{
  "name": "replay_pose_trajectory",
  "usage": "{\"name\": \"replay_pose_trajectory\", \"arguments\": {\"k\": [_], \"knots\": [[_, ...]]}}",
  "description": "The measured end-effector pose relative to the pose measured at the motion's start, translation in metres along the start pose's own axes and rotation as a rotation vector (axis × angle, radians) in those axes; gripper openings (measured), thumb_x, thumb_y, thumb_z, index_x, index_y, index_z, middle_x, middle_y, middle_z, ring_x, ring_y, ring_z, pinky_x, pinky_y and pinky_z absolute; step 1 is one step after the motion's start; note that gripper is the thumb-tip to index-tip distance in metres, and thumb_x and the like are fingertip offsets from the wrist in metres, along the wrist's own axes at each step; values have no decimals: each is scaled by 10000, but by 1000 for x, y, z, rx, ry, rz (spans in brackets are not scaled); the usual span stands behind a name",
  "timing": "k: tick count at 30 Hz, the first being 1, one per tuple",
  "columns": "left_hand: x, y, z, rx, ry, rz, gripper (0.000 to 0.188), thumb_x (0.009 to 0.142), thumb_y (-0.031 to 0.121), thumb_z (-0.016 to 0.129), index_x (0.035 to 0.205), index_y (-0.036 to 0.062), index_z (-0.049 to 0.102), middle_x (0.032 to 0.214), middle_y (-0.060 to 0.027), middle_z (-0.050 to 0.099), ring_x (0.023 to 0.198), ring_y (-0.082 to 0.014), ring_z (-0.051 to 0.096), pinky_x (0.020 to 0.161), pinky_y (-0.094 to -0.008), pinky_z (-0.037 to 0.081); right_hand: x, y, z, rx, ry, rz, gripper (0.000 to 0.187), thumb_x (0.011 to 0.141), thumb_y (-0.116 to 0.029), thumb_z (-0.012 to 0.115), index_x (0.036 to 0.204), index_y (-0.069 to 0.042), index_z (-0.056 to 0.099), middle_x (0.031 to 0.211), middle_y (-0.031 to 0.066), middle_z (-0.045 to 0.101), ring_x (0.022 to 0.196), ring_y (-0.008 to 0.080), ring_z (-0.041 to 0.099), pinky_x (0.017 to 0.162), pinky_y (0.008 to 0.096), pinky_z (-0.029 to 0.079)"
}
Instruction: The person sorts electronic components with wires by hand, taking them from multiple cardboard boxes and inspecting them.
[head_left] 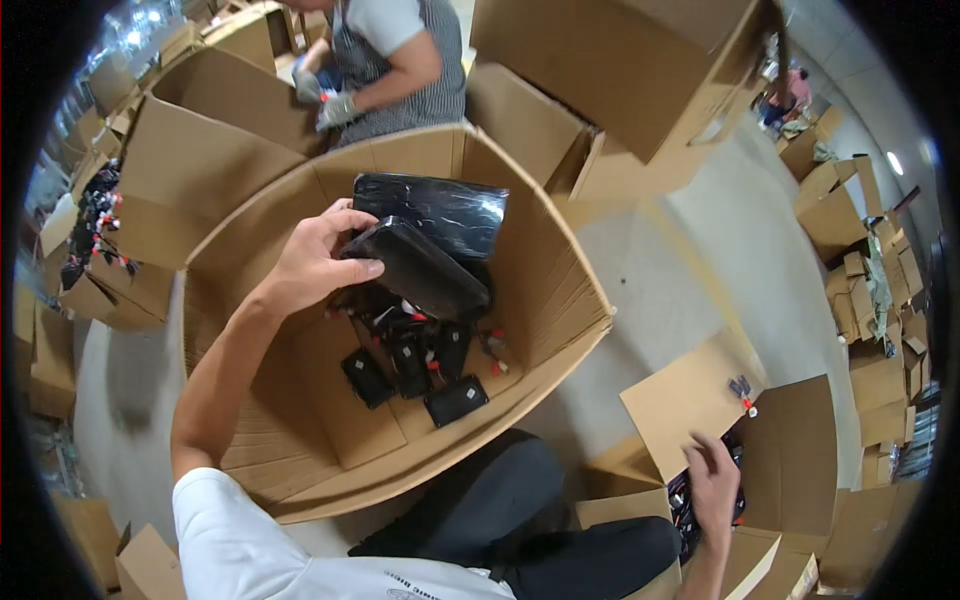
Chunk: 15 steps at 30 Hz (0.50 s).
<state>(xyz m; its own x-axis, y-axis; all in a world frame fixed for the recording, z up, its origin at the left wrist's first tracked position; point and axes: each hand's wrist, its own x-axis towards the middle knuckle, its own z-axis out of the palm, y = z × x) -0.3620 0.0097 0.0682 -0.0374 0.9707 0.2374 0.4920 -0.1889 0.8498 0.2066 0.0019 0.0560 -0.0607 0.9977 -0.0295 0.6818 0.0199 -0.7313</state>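
A black flat case (415, 270) is being gripped by the left hand (312, 255), thumb lying over its near face and fingers bending behind its edge. It is tilting above the inside of the large carton (560, 270), not resting on the bottom. Directly behind it, a glossy black panel (440, 210) is standing at an angle; whether the same hand is also supporting it cannot be told.

Progress, as judged: the work is appearing part-done. Several small black units (457, 402) are already lying loose on the carton's bottom, with much bare cardboard showing around them. The held case is not yet set down, and dark wired parts (682, 520) are remaining in the smaller carton (790, 450) at the right. Which way pieces are passing between the cartons is not showing.

The right hand (714, 488) is hanging over that smaller carton, fingers loosely bent; its grasp, if any, cannot be confirmed.

Materials: the case is showing a smooth, dark face with rounded corners; the panel is reflecting light in creased streaks, suggesting plastic film. The units are oblong and matte, each of several carrying a pale label, with red connectors (497, 367) lying among them. The carton walls are showing ribbed, creased brown cardboard.

Beyond, a co-worker (410, 70) in a striped apron is wearing pale gloves, and smooth grey floor (650, 280) is running between further boxes.
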Motion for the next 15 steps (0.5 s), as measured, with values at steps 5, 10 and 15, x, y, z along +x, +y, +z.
{"name": "replay_pose_trajectory", "arguments": {"k": [5, 10, 15], "knots": [[-41, 93, 7, -274, -125, -25, 414, 783, 6, 778, 1146, -28, 581, 1080, -10, 532, 1014, -93, 566, 898, -244, 480, 29, -156, 95, 800, -285, -510, 552, 892, -90, 580, 1406, 33, 421, 1352, 146, 541, 1212, 254, 567, 1038, 383, 440], [-66, 143, 41, -555, -292, -21, 492, 848, 44, 735, 1260, -34, 478, 1111, -25, 550, 1018, -106, 553, 934, -277, 468, 39, -204, 106, 1144, -439, -241, 444, 871, -260, 757, 1171, 26, 596, 1087, 77, 658, 964, 143, 605, 908, 298, 489], [-74, 152, 44, -342, 167, 166, 438, 952, 102, 591, 1308, -45, 383, 1213, -129, 554, 1048, -219, 621, 861, -376, 578, 31, -173, 79, 1270, 119, -267, 362, 890, -138, 734, 1178, 18, 580, 1115, 98, 660, 996, 159, 621, 897, 305, 512]]}}
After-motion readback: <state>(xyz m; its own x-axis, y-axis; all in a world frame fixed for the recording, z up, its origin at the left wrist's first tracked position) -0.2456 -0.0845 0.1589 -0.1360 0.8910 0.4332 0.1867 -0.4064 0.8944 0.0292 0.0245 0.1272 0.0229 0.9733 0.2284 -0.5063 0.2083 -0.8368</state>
